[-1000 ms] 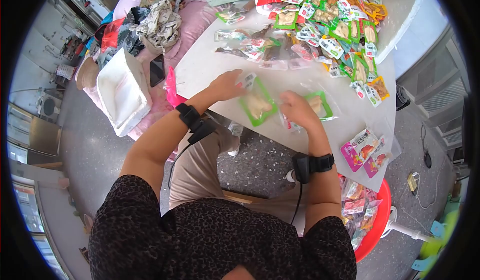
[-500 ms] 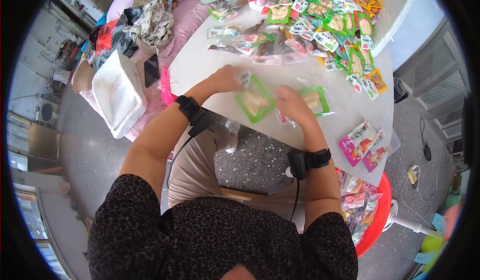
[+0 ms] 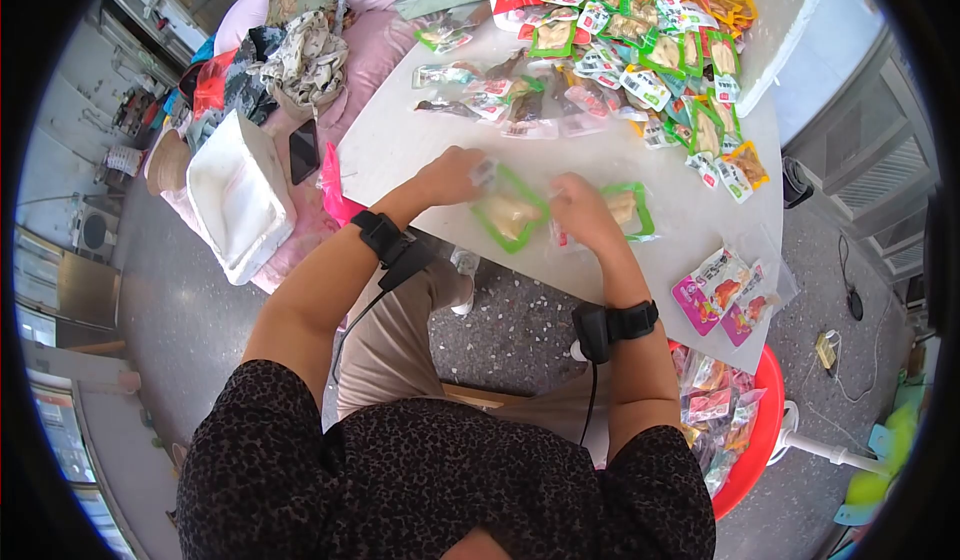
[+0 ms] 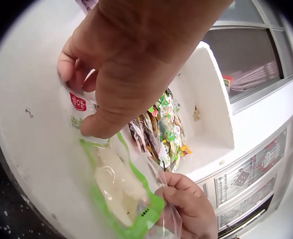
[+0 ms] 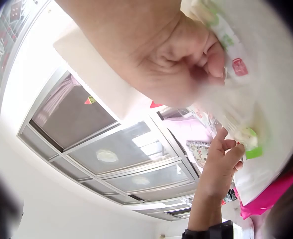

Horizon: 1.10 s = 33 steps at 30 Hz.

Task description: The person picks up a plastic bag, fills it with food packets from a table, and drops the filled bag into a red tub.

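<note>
In the head view my left hand (image 3: 452, 175) pinches the top end of a green-edged food pouch (image 3: 512, 222) lying slanted near the table's front edge. A pale piece of food shows through its clear window. The left wrist view has my thumb pressed on the printed top of the pouch. At its lower end my right hand (image 3: 588, 208), fingers curled, pinches clear plastic film (image 4: 170, 219) that overlaps the pouch there. Just right of that hand lies a second green-edged pouch (image 3: 640, 222), partly hidden by the hand.
Many colourful pouches (image 3: 660, 55) spill from a white foam box (image 3: 800, 30) at the back of the table (image 3: 400, 150). Two pink-and-white pouches (image 3: 715, 290) lie at right, above a red basin (image 3: 772, 430) of packets. Another foam box (image 3: 240, 205) and a phone (image 3: 304, 152) are at left.
The left hand and its pouch have shifted slightly toward the body since half a second ago. The right hand stays almost in place, still gripping the film. The head view has turned slightly.
</note>
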### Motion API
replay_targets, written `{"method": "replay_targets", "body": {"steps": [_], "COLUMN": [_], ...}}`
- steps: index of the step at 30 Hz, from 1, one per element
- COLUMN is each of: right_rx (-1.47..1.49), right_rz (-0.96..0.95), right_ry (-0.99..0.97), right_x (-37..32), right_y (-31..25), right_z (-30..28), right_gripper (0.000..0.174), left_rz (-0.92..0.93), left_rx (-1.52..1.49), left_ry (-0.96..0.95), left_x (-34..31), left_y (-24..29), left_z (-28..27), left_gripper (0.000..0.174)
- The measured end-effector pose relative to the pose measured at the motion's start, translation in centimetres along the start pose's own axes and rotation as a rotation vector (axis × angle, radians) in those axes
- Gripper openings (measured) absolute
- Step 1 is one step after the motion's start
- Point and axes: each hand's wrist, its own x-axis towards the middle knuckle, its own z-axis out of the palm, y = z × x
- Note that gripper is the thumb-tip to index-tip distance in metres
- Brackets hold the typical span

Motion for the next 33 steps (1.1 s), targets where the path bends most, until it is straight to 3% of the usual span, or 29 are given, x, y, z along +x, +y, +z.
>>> {"method": "replay_targets", "body": {"steps": [3, 6, 9, 12, 15, 18, 27, 30, 33], "right_rx": [0.044, 0.026, 0.017, 0.063, 0.064, 0.052, 0.017, -0.003, -0.009], "right_rz": [0.055, 0.037, 0.014, 0.046, 0.061, 0.016, 0.009, 0.007, 0.009], "right_ry": [0.007, 0.032, 0.036, -0.005, -0.013, -0.002, 0.01, 0.005, -0.004], "right_x": [-0.3, -0.1, 0.0, -0.1, -0.2, -0.3, -0.4, -0.5, -0.7], "right_y": [-0.5, -0.2, 0.3, 0.0, -0.6, -0.2, -1.0, -0.8, -1.2], "right_z": [-0.2, 0.1, 0.1, 0.1, 0.0, -0.1, -0.1, 0.4, 0.8], "right_gripper": [0.027, 0.027, 0.028, 0.028, 0.028, 0.027, 0.027, 0.025, 0.026], "left_rz": [-0.141, -0.165, 0.009, 0.179, 0.134, 0.148, 0.049, -0.062, -0.043], "left_rx": [0.012, -0.036, 0.063, 0.274, 0.365, 0.436, -0.188, -0.758, -1.179], "left_ry": [-0.232, -0.389, -0.21, -0.169, -0.27, -0.263, -0.359, -0.462, -0.542], "left_x": [-1.1, -1.1, -1.5, -1.8, -1.2, -1.2, -3.6, -3.5, -3.5], "left_y": [1.4, 0.3, 0.1, 1.9, 2.9, 3.3, 0.6, -0.7, -0.8], "left_z": [-1.5, -1.3, -1.5, -1.4, -1.1, -2.1, -3.3, -3.3, -3.7], "left_gripper": [0.064, 0.067, 0.073, 0.078, 0.077, 0.063, 0.021, 0.015, 0.017]}}
